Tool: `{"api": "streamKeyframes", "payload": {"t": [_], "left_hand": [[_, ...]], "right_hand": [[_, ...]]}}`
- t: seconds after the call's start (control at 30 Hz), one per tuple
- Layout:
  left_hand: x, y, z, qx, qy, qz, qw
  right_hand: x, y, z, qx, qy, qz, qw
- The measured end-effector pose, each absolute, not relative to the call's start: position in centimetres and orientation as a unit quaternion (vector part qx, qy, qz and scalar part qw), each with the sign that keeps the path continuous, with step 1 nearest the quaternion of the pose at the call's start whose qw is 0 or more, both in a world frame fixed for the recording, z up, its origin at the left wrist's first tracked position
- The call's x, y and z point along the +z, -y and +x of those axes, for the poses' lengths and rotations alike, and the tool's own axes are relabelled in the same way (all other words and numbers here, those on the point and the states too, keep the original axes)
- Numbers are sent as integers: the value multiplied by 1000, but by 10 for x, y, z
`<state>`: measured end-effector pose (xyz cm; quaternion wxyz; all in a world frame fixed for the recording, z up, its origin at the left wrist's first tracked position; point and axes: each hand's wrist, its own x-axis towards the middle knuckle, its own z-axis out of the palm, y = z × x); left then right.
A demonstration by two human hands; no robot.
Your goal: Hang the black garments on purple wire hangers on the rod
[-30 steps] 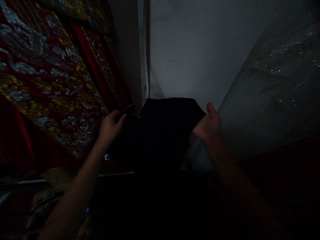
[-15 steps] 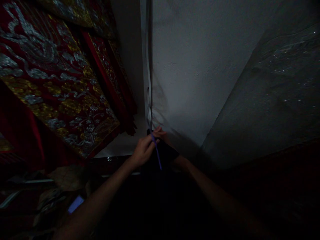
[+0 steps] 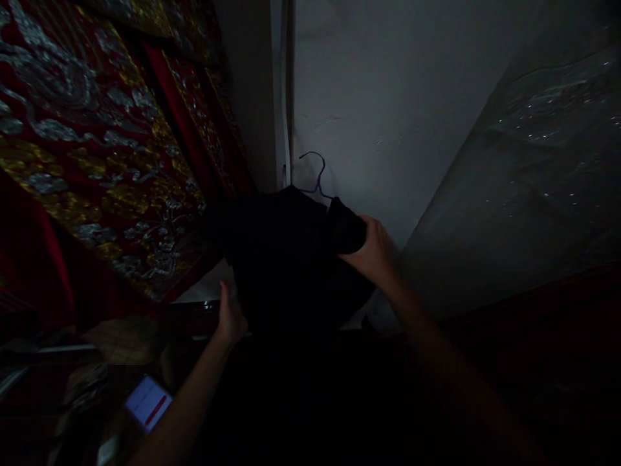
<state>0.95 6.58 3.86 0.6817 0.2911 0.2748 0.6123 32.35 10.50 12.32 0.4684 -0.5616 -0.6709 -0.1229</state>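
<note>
You have the dark garment in front of you, draped below and to both sides of the purple hanger, whose thin hook rises from the cloth against the pale wall and catches on nothing that you can see. Your right hand, below and to the right of the hanger, curls round the bunched end of the garment, the fingers bent in on the cloth. Your left hand is lower, below and to the left of the hanger, at the garment's edge; the thumb stands up and away, but the fingers are lost against the dark fabric, so you cannot tell whether they grip it or only touch it.

Expect the cloth to be soft, light and limp: it sags and folds between your hands, and would likely slump wherever nothing bears it. Nothing about it looks fragile. The hanger looks thin and fairly stiff, and the garment could slide on it if you pull from one side only. The surest hold is probably at the shoulders, just either side of the hanger's neck, where wire and cloth can be pinched together. The sequinned red cloth left of the hanger looks snaggable, so give it room.
</note>
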Motion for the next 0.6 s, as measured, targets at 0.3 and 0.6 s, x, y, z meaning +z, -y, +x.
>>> {"api": "streamKeyframes", "payload": {"t": [0.3,0.6], "left_hand": [[4,-32,17,596,-523,260,551],[-19,-2,43,539,-531,135,640]], "right_hand": [[145,-63,293,-87,756,-500,414],[-14,-29,206,326,475,-614,540]]}}
